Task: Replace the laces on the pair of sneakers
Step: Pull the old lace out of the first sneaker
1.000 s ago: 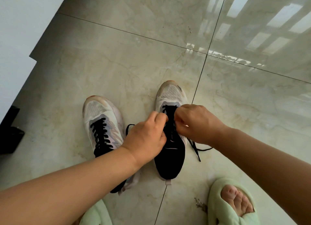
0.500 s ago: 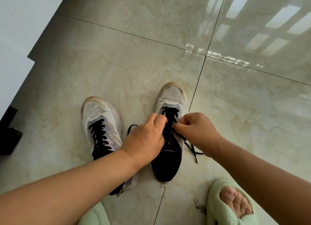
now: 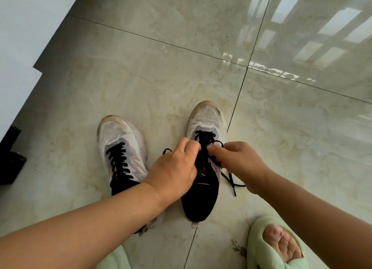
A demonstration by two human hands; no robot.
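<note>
Head view, sole view logged. Item one: right sneaker (image 3: 206, 125), white toe and black heel, standing on the tiled floor (image 3: 141, 67), partly laced with a black lace (image 3: 207, 137). Item two: left hand (image 3: 173, 172), its grip narrow, fingers curled on the lace at the near eyelets. Item three: right hand (image 3: 239, 160), its grip pinching the lace on the opposite side; loose ends trail on the floor just beside the shoe. Item four: left sneaker (image 3: 120, 148), alongside, black lace crossed up its whole row. Item five: green slipper (image 3: 261, 246) on a foot, near. I judge the step as threading the second shoe's upper eyelets; next calls for pulling slack even, then feeding a tip through the following hole.
</note>
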